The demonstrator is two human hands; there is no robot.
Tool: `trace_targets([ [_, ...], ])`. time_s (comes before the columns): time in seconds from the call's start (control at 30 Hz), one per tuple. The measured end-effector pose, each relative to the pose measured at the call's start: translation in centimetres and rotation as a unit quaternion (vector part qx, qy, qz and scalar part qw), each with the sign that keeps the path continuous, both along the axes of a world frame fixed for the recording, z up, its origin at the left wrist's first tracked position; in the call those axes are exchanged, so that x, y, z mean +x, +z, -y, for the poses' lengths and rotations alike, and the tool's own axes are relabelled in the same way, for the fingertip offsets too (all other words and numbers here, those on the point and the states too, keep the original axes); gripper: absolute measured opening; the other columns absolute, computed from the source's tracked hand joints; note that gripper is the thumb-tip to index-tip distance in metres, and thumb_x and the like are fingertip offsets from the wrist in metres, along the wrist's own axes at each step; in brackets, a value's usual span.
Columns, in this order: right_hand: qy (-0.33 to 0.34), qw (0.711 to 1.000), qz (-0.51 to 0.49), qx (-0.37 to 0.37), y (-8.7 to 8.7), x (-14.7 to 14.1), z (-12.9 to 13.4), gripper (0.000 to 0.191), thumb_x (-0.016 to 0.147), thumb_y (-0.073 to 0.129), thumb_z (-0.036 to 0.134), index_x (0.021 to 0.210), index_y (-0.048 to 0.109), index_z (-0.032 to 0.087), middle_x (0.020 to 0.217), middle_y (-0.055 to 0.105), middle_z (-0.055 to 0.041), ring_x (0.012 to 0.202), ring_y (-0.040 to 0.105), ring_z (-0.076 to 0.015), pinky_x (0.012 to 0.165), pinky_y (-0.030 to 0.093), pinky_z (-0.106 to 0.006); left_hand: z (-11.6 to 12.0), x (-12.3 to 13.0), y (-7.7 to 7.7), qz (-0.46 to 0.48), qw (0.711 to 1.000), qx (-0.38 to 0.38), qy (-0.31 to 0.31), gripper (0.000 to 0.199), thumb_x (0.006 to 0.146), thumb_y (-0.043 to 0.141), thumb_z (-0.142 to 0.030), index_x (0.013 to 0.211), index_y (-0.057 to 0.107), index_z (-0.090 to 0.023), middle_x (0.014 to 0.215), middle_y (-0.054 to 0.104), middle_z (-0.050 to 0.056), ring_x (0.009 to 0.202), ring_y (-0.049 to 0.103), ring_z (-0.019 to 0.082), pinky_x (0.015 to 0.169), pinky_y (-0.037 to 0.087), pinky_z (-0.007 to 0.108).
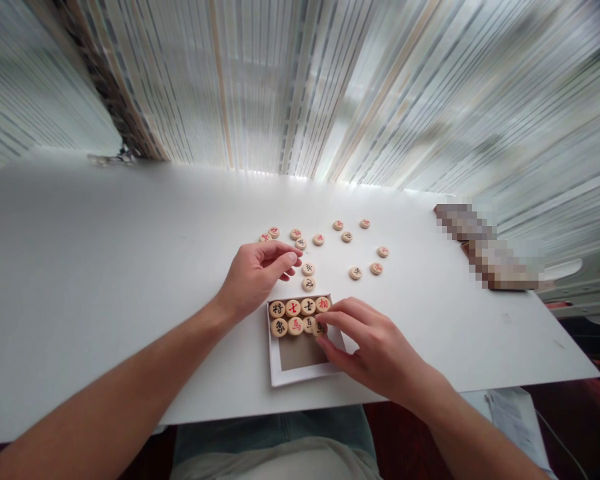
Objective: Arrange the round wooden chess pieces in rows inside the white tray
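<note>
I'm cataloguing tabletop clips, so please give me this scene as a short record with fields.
Surface: white table
Container: shallow open box with white rim
In the box: boxed xiangqi pieces, red- and black-marked, in rows at its far end
Right hand: pinching a black-marked xiangqi piece at the box
Left hand: loosely curled near loose xiangqi pieces; no piece visible in it
Behind the table: striped curtain

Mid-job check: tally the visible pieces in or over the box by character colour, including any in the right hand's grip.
Red-character pieces: 3
Black-character pieces: 5, counting the one in the right hand
Total visible: 8
</note>
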State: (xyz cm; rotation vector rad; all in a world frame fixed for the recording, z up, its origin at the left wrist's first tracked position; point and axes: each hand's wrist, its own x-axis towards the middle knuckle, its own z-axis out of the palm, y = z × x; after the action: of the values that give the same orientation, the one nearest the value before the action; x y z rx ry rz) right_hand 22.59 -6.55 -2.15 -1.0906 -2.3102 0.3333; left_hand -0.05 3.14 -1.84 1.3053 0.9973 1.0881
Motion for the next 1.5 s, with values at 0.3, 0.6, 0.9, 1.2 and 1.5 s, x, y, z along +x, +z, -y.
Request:
trace_targets([
  [0.3,-0.006,0.999,0.026,0.032,-0.8,-0.7,0.0,0.011,0.105,0.065,0.014,0.113,0.072,0.018,0.102,0.078,-0.0112,0.089,0.072,-0.0261,0.076,0.063,-0.039,0.0,0.0,-0.3,-0.002,1.000,0.004,-0.002,0.020,0.090,0.080,-0.035,0.092,0.087,-0.017,0.086,0.083,0.007,0.075,0.074,0.019,0.069,0.062,0.031],
  [0.6,-0.013,0.998,0.029,0.057,-0.9,-0.8,-0.1,0.010,0.107,0.065,0.018,0.106,0.074,0.021,0.093,0.077,-0.0086,0.081,0.071,-0.0229,0.072,0.059,-0.035,0.0,0.1,-0.1,-0.008,1.000,0.000,0.002,0.020,0.087,0.082,-0.037,0.091,0.087,-0.017,0.086,0.083,0.008,0.074,0.074,0.020,0.070,0.062,0.033],
  [0.9,-0.008,0.999,0.015,0.046,-0.2,-0.5,-0.1,0.006,0.106,0.069,0.021,0.106,0.075,0.020,0.093,0.078,-0.0091,0.080,0.072,-0.0230,0.071,0.060,-0.035,0.0,0.0,-0.1,-0.008,1.000,0.005,0.003,0.018,0.089,0.080,-0.033,0.091,0.087,-0.017,0.086,0.083,0.007,0.076,0.073,0.019,0.070,0.062,0.031],
  [1.2,-0.050,0.996,-0.056,0.051,3.7,1.2,-6.6,0.014,0.101,0.076,0.026,0.089,0.079,0.020,0.080,0.077,-0.0042,0.063,0.065,-0.0154,0.058,0.049,-0.029,-1.3,-1.3,0.4,0.020,0.997,0.035,0.070,0.018,0.091,0.079,-0.031,0.090,0.086,-0.015,0.085,0.083,0.006,0.071,0.072,0.016,0.070,0.061,0.029],
  [1.5,-0.116,0.985,-0.125,0.034,0.4,0.5,-13.4,0.016,0.097,0.071,0.025,0.086,0.082,0.020,0.072,0.079,-0.0023,0.056,0.063,-0.0144,0.059,0.051,-0.029,-3.5,-2.9,0.0,-0.050,0.979,0.119,0.160,0.020,0.089,0.074,-0.031,0.084,0.084,-0.015,0.076,0.080,0.004,0.062,0.070,0.015,0.065,0.060,0.028],
])
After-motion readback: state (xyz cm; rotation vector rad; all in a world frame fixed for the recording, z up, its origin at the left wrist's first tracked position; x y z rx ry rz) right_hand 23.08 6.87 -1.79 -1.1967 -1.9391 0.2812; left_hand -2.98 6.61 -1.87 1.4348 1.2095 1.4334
